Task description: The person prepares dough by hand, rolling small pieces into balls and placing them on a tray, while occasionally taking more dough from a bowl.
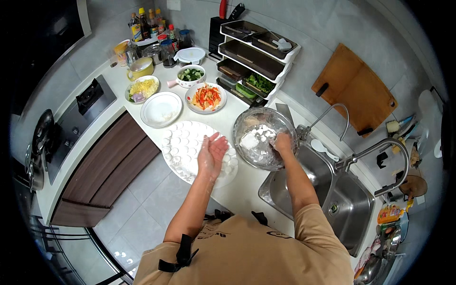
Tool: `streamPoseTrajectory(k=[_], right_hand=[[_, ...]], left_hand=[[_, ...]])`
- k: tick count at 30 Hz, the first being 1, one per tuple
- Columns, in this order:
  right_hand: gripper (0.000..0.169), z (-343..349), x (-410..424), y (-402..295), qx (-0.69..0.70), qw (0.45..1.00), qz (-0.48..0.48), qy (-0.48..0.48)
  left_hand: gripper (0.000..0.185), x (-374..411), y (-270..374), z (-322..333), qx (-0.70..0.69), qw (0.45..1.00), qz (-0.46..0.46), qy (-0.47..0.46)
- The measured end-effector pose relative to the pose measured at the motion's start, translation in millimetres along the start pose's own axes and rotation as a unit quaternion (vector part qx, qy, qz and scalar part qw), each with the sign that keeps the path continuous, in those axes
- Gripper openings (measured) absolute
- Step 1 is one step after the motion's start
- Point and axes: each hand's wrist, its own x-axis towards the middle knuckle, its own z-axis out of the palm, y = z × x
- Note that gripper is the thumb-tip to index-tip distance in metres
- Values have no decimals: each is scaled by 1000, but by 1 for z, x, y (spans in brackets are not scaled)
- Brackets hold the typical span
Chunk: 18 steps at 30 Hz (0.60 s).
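Note:
My left hand (212, 155) is palm up over a round white tray (185, 176), with nothing visible in it. Many small white dough discs (175, 150), dusted with flour, cover the tray in loose rows. To the right, my right hand (283, 143) reaches into a large metal bowl (244, 156). Its fingers point down toward the floury bottom; whether they pinch anything is hidden. White dough pieces (268, 132) and a bigger heap of white flour or dough (249, 141) lie in the bowl beside those fingers.
Behind the tray stand a white plate (161, 109), a plate of red and pale strips (206, 98), a bowl of chopped greens (190, 74) and a plate of yellow shreds (143, 87). A tiered drawer rack (249, 58) rises behind. The double sink (310, 178) borders the bowl.

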Motion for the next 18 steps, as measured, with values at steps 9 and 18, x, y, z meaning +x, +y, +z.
streamPoseTrajectory(k=[9, 18], right_hand=[[31, -130, -78, -111, 464, 871, -128, -101], [58, -141, -68, -154, 200, 926, -270, 171]], left_hand=[[50, 10, -56, 49, -69, 967, -237, -63], [45, -1, -76, 66, -73, 977, -118, -159]])
